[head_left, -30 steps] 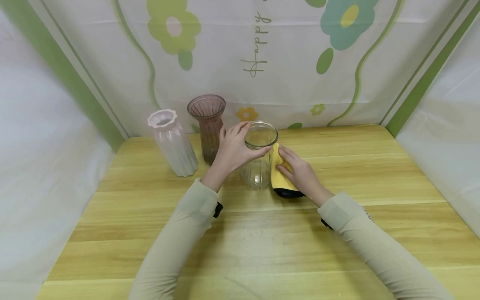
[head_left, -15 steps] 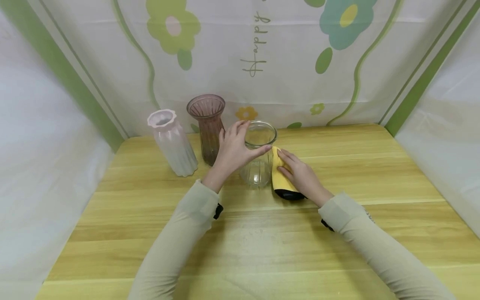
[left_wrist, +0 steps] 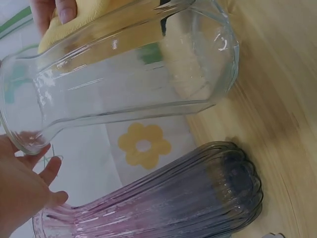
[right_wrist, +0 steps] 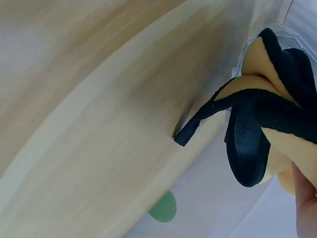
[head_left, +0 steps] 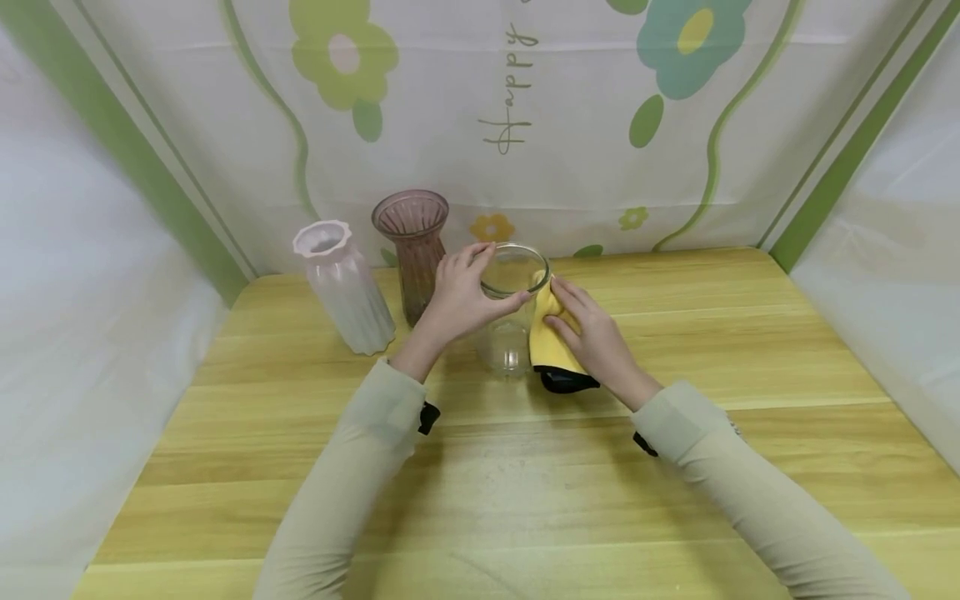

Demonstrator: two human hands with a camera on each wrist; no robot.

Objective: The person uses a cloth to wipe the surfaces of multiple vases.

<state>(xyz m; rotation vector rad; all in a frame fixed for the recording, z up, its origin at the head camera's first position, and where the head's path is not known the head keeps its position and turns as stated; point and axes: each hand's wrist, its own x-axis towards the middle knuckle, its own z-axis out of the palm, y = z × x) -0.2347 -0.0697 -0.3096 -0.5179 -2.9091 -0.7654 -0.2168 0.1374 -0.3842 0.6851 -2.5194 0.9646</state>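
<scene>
A clear glass vase (head_left: 504, 354) stands upright on the wooden table. My left hand (head_left: 461, 300) grips its rim from the left, thumb at the front and fingers at the back. Against the vase's right side, my right hand (head_left: 597, 340) holds a yellow cloth (head_left: 551, 337) with black edging, its thumb and fingers pressing the fabric. In the left wrist view the cloth (left_wrist: 81, 22) lies along the outside of the glass (left_wrist: 124, 89). Bunched folds of the cloth (right_wrist: 290, 144) hang below the right hand in the right wrist view.
Left of the clear vase stands a purple ribbed glass vase (head_left: 416, 258), close to my left hand. Farther left is a pink-and-white fluted vase (head_left: 348, 292). The wooden table (head_left: 540, 500) ends at a white flowered curtain (head_left: 450, 108) behind.
My right hand and the cloth dip slightly, then rise and shift left along the vase. My left hand and the vase's rim have moved a little to the left.
</scene>
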